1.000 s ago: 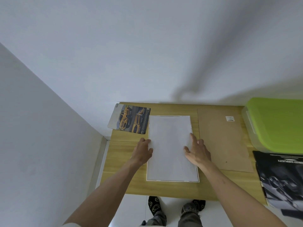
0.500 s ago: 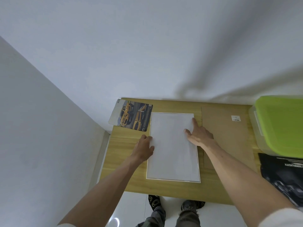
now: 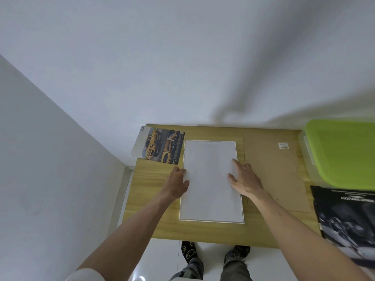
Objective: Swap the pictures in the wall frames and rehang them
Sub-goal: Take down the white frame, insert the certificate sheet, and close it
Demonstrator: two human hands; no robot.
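Two hands lie flat on the sheet on the bench: left hand fingers curled at its edge, right hand spread.

A: Bare table left of the white sheet; car picture blocks the far-left corner.
B: Right?
A: Backing board lies flat just beside the sheet. Green-lidded bin and black poster close off the right edge.
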